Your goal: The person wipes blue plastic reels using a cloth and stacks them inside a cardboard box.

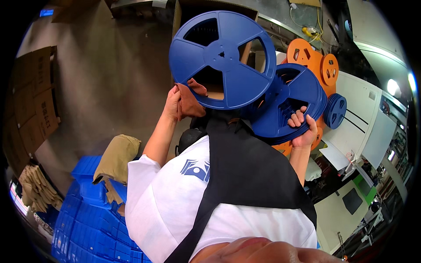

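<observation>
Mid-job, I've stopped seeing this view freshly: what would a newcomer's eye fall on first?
Probably the big blue reel at upper centre, with the left hand holding a brown cloth at its lower-left rim. Next, the blue stack just right, gripped by the right hand, then orange reels beyond it at upper right.

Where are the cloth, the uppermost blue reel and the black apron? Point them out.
Cloth (188, 105): head view, its lower part.
Uppermost blue reel (218, 64): head view, its hub.
Black apron (258, 171): head view, its chest panel.

Left fingers (175, 90) hold brown cloth (188, 104) — at blue reel (226, 63).
</observation>
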Motion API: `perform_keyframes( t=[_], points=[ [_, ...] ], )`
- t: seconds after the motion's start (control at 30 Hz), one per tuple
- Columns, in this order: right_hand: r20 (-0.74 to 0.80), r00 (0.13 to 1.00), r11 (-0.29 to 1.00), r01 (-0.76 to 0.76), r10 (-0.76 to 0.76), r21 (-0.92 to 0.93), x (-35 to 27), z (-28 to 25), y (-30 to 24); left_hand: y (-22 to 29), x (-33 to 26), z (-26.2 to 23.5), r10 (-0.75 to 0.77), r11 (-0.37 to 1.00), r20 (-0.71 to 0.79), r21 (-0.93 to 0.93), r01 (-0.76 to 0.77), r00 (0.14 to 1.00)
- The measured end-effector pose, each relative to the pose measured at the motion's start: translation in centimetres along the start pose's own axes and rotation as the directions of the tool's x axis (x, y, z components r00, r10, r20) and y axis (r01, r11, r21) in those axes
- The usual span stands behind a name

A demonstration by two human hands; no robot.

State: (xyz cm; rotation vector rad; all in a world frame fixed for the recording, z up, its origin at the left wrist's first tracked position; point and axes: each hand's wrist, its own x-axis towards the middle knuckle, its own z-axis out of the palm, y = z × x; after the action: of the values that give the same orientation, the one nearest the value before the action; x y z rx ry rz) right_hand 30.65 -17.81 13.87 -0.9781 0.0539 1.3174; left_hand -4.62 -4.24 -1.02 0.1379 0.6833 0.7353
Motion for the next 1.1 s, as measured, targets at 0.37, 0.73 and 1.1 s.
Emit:
perform_keyframes(
  t=[0.37, 0.73, 1.1],
  points=[
    [-0.055, 0.996, 0.997, 0.071, -0.072, -0.016, -0.6, -1.1, 0.8, 0.0, 7.9, -2.9, 0.591, 0.243, -0.19, 0.969, 0.052, 0.784],
    [-0.106, 0.987, 0.993, 0.119, -0.116, 0.015, -1.3, -2.1, 1.4, -0.8, 19.4, -7.3, 0.663, -0.051, -0.067, 0.99, 0.134, 0.745],
    [-0.037, 0.989, 0.989, 0.146, -0.145, 0.032, -0.9, -1.6, 1.4, -4.5, 20.6, -15.1, 0.313, 0.566, -0.414, 0.804, 0.183, 0.855]
  ],
)
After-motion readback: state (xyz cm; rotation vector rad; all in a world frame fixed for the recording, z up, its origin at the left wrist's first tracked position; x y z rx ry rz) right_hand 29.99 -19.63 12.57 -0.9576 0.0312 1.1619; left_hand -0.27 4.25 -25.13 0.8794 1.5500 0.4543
